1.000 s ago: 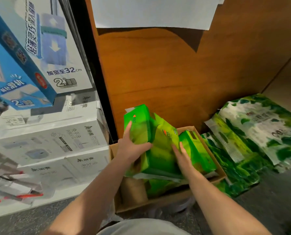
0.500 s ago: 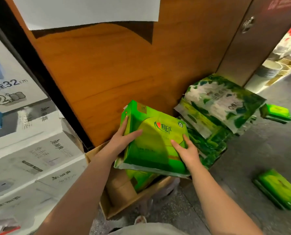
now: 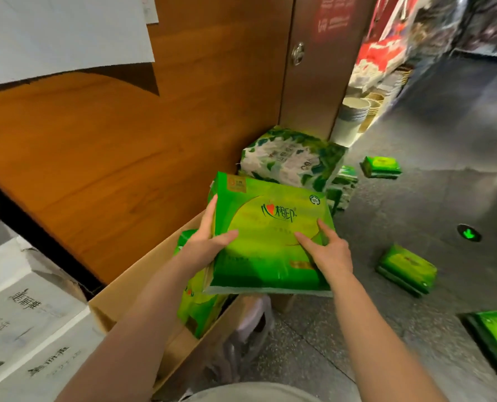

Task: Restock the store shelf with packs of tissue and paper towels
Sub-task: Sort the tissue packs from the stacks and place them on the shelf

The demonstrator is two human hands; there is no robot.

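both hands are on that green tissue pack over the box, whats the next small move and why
Probably carry the green tissue pack to the right, away from the cardboard box. The left hand and right hand grip its two sides and it is already lifted clear of the packs left in the box. No shelf is clearly in view, so the exact drop spot is uncertain.

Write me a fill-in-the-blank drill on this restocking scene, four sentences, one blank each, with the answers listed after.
1. The green tissue pack is held by ____ hands, the left hand and the right hand.
2. Under the held pack, more green packs sit inside an open ____ box.
3. The leaf-printed bundle leans against a ____ panel.
4. Several loose green packs lie on the ____.

Missing words: both; cardboard; wooden; floor
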